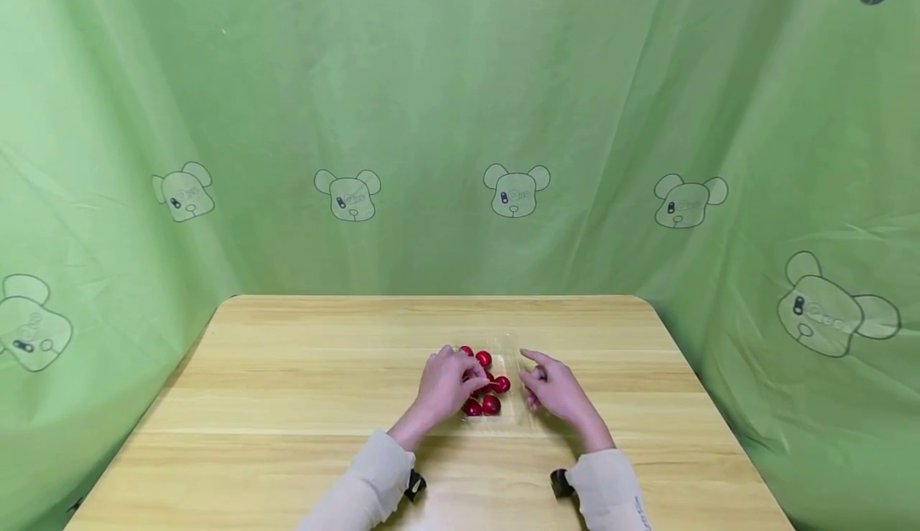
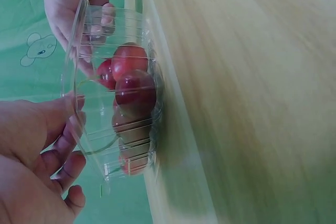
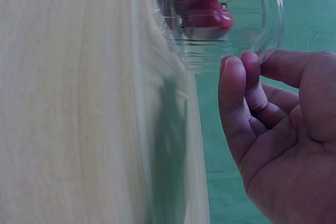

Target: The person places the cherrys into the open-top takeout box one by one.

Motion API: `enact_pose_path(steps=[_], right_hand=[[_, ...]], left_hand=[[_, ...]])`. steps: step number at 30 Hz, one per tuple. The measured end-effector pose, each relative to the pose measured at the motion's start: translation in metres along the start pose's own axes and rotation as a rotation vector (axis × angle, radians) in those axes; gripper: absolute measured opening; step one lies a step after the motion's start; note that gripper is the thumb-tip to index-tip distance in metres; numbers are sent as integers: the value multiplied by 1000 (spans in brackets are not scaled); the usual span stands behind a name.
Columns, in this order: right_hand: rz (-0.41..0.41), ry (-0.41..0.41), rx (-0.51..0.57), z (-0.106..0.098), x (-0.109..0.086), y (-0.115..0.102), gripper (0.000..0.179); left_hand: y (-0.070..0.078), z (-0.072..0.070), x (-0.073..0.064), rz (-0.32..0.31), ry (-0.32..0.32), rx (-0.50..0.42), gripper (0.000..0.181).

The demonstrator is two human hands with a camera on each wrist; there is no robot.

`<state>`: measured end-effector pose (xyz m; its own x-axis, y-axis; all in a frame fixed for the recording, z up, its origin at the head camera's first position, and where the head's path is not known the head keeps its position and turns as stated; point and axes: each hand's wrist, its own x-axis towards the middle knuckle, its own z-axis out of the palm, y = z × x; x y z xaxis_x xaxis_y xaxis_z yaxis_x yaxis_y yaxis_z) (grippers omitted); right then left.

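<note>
A clear plastic container point(image 1: 510, 403) stands on the table with several dark red cherries point(image 1: 492, 405) in it. My left hand point(image 1: 444, 383) reaches over its left side. Thumb and forefinger pinch a thin stem by one cherry point(image 1: 501, 384) at the container's right. Through the clear wall in the left wrist view, the heaped cherries point(image 2: 135, 93) show with thin stems rising past the rim. At the right side my right hand point(image 1: 557, 389) holds the container's edge; thumb and fingertips point(image 3: 251, 62) meet at the rim in the right wrist view.
The light wooden table point(image 1: 302, 371) extends around the container on all sides. A green curtain point(image 1: 431, 259) with bear-head prints hangs behind it and at both sides. Black wrist bands point(image 1: 561, 483) sit at both pale sleeves point(image 1: 611, 487).
</note>
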<state>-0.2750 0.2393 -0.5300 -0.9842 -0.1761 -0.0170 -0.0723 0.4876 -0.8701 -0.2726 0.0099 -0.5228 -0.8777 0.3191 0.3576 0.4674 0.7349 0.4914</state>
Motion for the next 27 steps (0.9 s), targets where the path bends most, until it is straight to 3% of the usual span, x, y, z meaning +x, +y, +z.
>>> enact_pose_path(steps=[27], right_hand=[[-6, -3, 13, 1, 4, 3, 55]], left_hand=[[-6, 8, -3, 2, 11, -11, 8]])
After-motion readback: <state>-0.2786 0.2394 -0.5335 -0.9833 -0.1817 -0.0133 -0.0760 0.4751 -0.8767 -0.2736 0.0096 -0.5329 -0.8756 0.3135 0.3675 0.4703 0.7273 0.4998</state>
